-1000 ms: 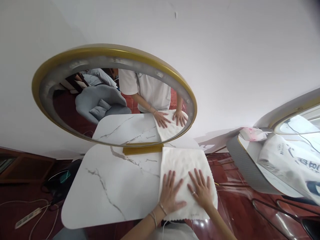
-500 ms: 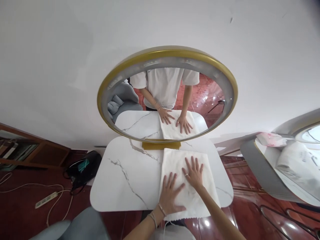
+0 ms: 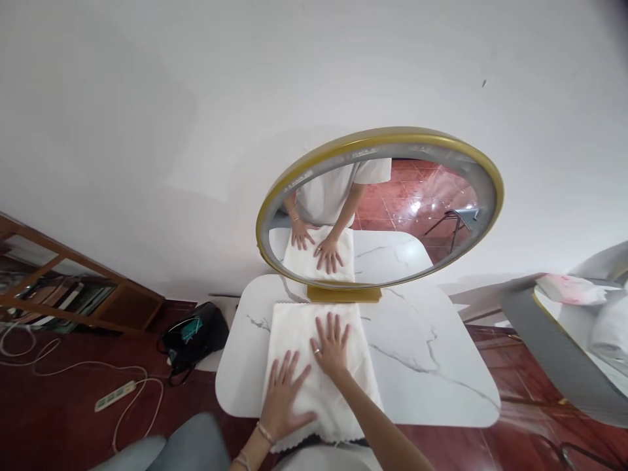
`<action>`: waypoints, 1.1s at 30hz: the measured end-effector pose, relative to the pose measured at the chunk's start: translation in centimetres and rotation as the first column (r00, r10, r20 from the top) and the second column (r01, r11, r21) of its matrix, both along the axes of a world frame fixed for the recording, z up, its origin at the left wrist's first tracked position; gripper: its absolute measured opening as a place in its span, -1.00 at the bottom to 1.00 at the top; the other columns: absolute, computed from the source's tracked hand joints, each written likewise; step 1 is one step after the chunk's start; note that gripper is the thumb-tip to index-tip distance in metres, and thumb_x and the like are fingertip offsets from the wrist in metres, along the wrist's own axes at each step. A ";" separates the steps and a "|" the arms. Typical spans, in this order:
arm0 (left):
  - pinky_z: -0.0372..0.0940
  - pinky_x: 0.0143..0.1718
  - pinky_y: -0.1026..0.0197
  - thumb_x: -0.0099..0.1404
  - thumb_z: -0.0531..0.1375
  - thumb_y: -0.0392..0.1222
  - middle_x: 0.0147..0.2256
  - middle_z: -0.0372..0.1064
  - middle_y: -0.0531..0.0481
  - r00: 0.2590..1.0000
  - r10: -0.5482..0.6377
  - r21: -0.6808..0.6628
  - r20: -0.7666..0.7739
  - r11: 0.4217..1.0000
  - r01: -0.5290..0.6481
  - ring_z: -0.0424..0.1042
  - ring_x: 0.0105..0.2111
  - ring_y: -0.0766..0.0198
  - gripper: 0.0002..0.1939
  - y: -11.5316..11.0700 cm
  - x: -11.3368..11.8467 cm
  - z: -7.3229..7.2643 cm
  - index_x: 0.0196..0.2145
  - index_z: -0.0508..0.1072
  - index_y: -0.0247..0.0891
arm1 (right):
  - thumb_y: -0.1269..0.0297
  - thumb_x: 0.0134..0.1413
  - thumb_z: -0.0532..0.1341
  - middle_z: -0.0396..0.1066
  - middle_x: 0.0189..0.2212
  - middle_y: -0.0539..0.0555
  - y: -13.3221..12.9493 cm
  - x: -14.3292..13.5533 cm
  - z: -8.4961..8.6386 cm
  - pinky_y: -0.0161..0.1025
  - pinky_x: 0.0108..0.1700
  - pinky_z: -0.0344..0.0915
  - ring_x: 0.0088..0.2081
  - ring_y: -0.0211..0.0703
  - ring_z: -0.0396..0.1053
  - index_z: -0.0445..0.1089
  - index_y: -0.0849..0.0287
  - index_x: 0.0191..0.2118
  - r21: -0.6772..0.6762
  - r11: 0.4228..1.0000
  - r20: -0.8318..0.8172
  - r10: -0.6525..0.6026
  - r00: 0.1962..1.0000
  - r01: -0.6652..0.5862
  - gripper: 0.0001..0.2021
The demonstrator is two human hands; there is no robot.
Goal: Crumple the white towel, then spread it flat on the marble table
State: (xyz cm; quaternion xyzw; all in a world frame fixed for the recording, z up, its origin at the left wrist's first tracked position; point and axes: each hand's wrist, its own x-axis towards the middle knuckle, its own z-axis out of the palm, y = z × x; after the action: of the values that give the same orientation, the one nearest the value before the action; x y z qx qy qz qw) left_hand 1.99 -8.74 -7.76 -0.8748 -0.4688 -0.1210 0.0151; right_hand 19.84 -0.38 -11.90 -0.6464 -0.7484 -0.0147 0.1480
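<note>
Both your L hand (image 3: 284, 400) & R hand (image 3: 331, 348), fingers apart, are sliding the white cloth (image 3: 322, 392) left across the tbl (image 3: 436, 396); you're prob. working its L half now.

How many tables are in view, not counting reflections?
2: a marble-patterned table in the middle, under the white cloth; a grey-sided table at the right edge, partly cut off. Others may lie outside the frame.

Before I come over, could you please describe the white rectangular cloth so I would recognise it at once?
Find the oval mirror with a gold rim, above a white, grey-veined table. On that table, the flat white cloth lies under the person's spread left hand and right hand. Its plain fabric and wavy edges set it apart from the veined table.
</note>
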 end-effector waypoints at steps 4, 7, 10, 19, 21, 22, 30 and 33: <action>-0.29 0.23 -0.22 0.11 0.05 0.41 0.32 -0.17 -0.14 0.999 0.021 0.016 -0.031 1.000 -0.020 -0.13 0.28 -0.17 -0.11 -0.3 -1.8 0.2 0.29 0.01 -0.03 | 0.02 0.23 -0.01 -0.20 0.35 0.16 -0.2 -1.6 -0.1 0.30 0.24 -0.35 0.35 0.19 -0.35 -0.07 -0.03 0.32 0.005 1.000 -0.029 0.017 0.999 -0.017 -0.42; -0.28 0.23 -0.21 0.23 0.03 0.28 0.32 -0.16 -0.12 0.998 0.041 0.018 -0.043 0.999 -0.041 -0.15 0.28 -0.13 -0.25 -0.3 -0.6 0.1 0.29 -0.02 -0.01 | 0.07 0.26 -0.03 -0.14 0.34 0.10 -0.3 0.0 0.0 0.22 0.27 -0.32 0.35 0.09 -0.31 -0.01 -0.05 0.30 0.008 1.000 -0.027 0.004 1.000 -0.004 -0.48; -0.22 0.22 -0.21 0.29 0.01 0.21 0.29 -0.06 -0.11 1.000 0.001 -0.013 -0.008 1.000 -0.001 -0.08 0.26 -0.09 -0.30 0.3 2.7 -0.6 0.30 -0.04 -0.03 | 0.10 0.27 -0.06 -0.09 0.32 0.08 -0.7 3.6 0.0 0.20 0.27 -0.29 0.35 0.05 -0.27 0.06 -0.05 0.28 0.016 0.997 -0.014 -0.080 0.997 0.080 -0.52; 0.02 0.19 -0.17 0.31 0.04 0.05 0.24 0.04 -0.16 0.979 0.127 -0.044 0.162 0.992 -0.122 0.01 0.23 -0.03 -0.41 7.7 14.6 -2.8 0.25 0.12 -0.12 | -0.01 0.27 -0.11 0.07 0.27 0.10 -3.8 15.9 -0.1 0.09 0.27 -0.09 0.30 -0.03 -0.05 0.14 0.03 0.23 0.055 0.990 -0.079 -0.123 0.989 0.128 -0.50; -0.02 0.22 -0.15 0.30 0.06 0.08 0.29 -0.05 -0.13 0.979 0.114 -0.014 0.169 0.993 -0.114 -0.08 0.28 -0.01 -0.38 8.7 14.9 -3.0 0.26 0.09 -0.09 | -0.01 0.27 -0.11 0.07 0.27 0.11 -4.9 16.4 -0.1 0.09 0.27 -0.10 0.29 -0.03 -0.04 0.11 0.04 0.25 0.074 0.984 -0.074 -0.158 0.985 0.163 -0.49; -0.03 0.23 -0.13 0.29 0.06 0.08 0.30 -0.08 -0.10 0.980 0.103 -0.005 0.169 0.995 -0.104 -0.09 0.29 0.00 -0.37 8.9 14.7 -3.2 0.27 0.07 -0.07 | 0.00 0.27 -0.11 0.04 0.28 0.11 -5.4 16.2 -0.2 0.11 0.27 -0.12 0.30 -0.01 -0.06 0.07 0.03 0.27 0.082 0.979 -0.060 -0.182 0.981 0.187 -0.49; -0.04 0.23 -0.05 0.30 0.06 0.03 0.30 -0.06 -0.06 0.980 0.141 0.022 0.141 0.989 -0.146 -0.05 0.28 0.06 -0.43 8.8 7.6 -3.2 0.24 0.12 -0.02 | 0.11 0.28 -0.08 -0.04 0.31 0.12 -5.2 8.8 0.3 0.15 0.27 -0.18 0.32 0.03 -0.15 -0.08 0.04 0.32 0.060 0.984 -0.002 -0.168 0.986 0.168 -0.47; -0.05 0.23 -0.04 0.30 0.06 0.03 0.28 -0.01 -0.07 0.970 0.209 0.006 0.128 0.977 -0.211 -0.03 0.28 0.05 -0.45 8.4 2.7 -2.7 0.23 0.17 -0.04 | 0.15 0.26 -0.04 -0.01 0.30 0.11 -4.7 4.8 1.1 0.09 0.24 -0.08 0.31 0.04 -0.10 -0.06 0.02 0.32 0.012 0.997 -0.027 -0.070 0.997 0.070 -0.46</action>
State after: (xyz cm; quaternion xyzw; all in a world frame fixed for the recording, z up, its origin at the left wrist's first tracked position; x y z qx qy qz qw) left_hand 4.67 -0.33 -10.42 -0.8107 -0.5575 -0.1786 0.0067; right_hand 24.66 -5.05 -10.84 -0.6713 -0.7232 -0.0160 0.1617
